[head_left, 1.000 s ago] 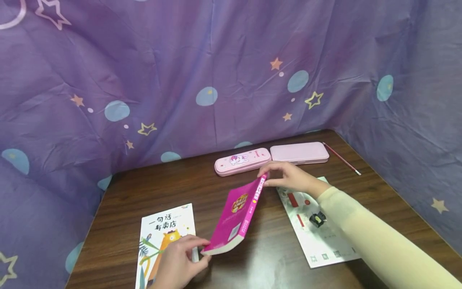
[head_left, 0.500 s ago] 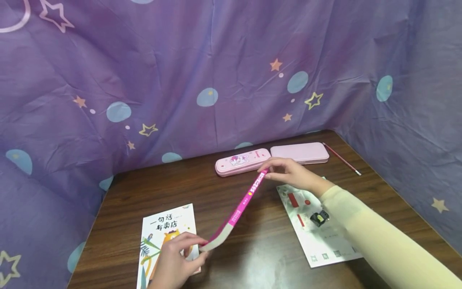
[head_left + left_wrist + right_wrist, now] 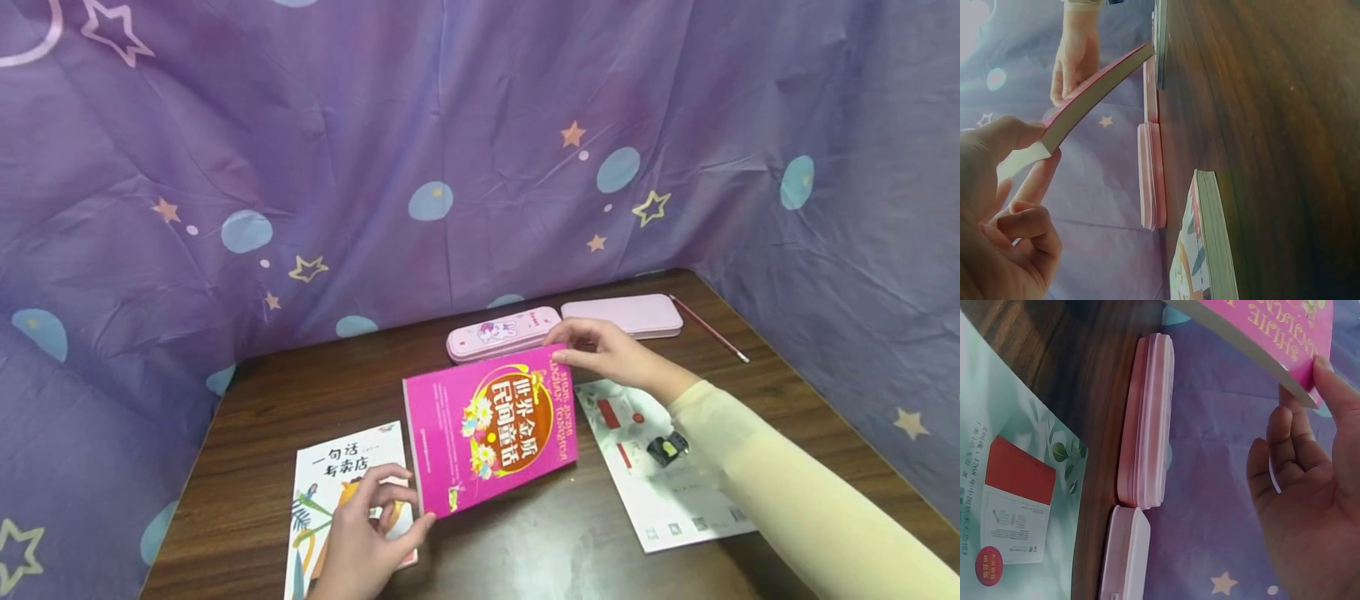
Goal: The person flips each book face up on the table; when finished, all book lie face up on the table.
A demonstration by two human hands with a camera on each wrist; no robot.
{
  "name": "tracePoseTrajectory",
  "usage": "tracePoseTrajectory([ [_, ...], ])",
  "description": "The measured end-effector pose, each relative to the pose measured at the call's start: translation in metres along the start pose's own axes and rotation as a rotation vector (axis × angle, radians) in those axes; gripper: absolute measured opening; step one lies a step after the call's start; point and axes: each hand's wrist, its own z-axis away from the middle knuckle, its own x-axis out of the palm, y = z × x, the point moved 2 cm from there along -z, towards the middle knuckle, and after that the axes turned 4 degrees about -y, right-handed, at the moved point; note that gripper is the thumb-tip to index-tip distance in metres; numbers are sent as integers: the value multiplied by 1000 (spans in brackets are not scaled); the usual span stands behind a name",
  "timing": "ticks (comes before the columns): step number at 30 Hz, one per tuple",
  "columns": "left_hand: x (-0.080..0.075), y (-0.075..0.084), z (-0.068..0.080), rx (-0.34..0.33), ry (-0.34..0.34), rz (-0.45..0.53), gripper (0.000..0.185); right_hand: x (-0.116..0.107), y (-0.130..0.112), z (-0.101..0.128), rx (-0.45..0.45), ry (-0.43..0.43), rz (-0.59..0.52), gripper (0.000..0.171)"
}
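A magenta paperback book [image 3: 491, 429] is held off the brown table [image 3: 540, 550], tilted, with its front cover facing me. My left hand [image 3: 408, 510] pinches its near left corner between thumb and fingers. My right hand [image 3: 577, 346] pinches the far right corner. In the left wrist view the thumb and a finger of the left hand [image 3: 1029, 156] clamp the book [image 3: 1091, 94] at its page edge, with the right hand [image 3: 1075, 59] at the far end. In the right wrist view the right hand's thumb [image 3: 1335, 394] presses the book [image 3: 1272, 325] at its cover corner.
A white picture book [image 3: 337, 479] lies under my left hand. Two pink pencil cases [image 3: 502, 332] [image 3: 622, 315] and a thin red pencil [image 3: 708, 329] lie at the back. A white leaflet [image 3: 660, 492] with a small black object [image 3: 666, 448] lies at the right. Purple cloth [image 3: 375, 167] walls the table.
The book has turned over between both hands: back cover showing, then edge-on, now front cover up. Both hands kept their corners.
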Motion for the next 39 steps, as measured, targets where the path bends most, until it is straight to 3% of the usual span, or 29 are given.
tracePoseTrajectory([
  [2, 0, 1, 1, -22, -16, 5, 57, 1, 1, -2, 10, -15, 5, 18],
  [7, 0, 2, 3, 25, -20, -2, 55, 6, 7, -6, 55, -63, 17, 18],
  [12, -2, 1, 4, -5, -19, -21, 58, 14, 16, -10, 69, -107, 12, 18],
  [17, -1, 1, 6, 22, -47, -42, 55, 19, 20, -14, 97, -163, -21, 21],
  [20, 1, -1, 8, -41, -91, -24, 51, 21, 21, -15, 105, -215, -41, 26],
  [26, 8, 0, 11, -299, -213, -30, 43, 23, 28, -20, 81, -301, -32, 25],
  [30, 14, 2, 12, -406, -291, -45, 41, 27, 35, -28, 65, -351, -24, 23],
  [33, 20, 2, 13, -450, -334, -39, 40, 31, 40, -35, 56, -381, -21, 22],
  [39, 38, 1, 21, -439, -399, 37, 37, 44, 52, -45, 52, -435, 42, 21],
])
